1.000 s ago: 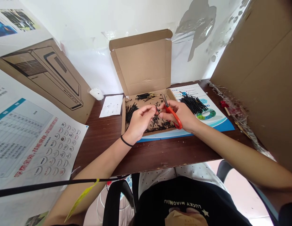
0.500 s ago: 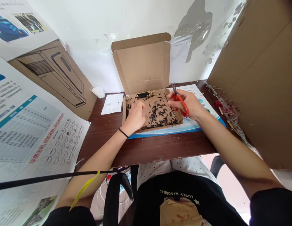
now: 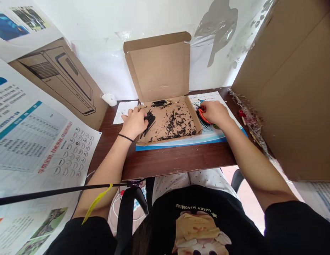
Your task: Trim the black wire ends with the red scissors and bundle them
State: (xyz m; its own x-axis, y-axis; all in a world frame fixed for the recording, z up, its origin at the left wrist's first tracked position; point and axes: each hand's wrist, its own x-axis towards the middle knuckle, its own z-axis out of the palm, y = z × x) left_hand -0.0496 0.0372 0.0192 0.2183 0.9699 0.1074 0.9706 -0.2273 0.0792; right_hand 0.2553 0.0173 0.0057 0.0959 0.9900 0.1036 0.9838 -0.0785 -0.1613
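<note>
My left hand [image 3: 135, 123] lies at the left wall of the shallow cardboard box [image 3: 165, 124], its fingers spread. Its thumb side touches a bundle of thin black wire-like strips [image 3: 151, 118]; whether it grips any is hidden. Held in my right hand [image 3: 217, 112], just past the box's right wall, are red-handled needle-nose pliers [image 3: 206, 115], jaws pointing left. Under that hand, black strips [image 3: 205, 123] lie on the printed sheet. At the back of the box rests a bunch of black strips with gold-coloured ends [image 3: 162, 103]. Small black scraps [image 3: 178, 124] litter the box floor.
The box lid [image 3: 161, 71] stands up against the white wall. A white paper [image 3: 124, 110] and a white crumpled lump [image 3: 110, 99] are left of the box. On the right, clear plastic wrap [image 3: 253, 118] lies beside a tall cardboard panel [image 3: 284, 99]. A black strap crosses my left forearm.
My left hand has moved left from over the box to its left wall. My right hand, still holding the pliers, has lowered to the right side of the box. The view has shifted slightly.
</note>
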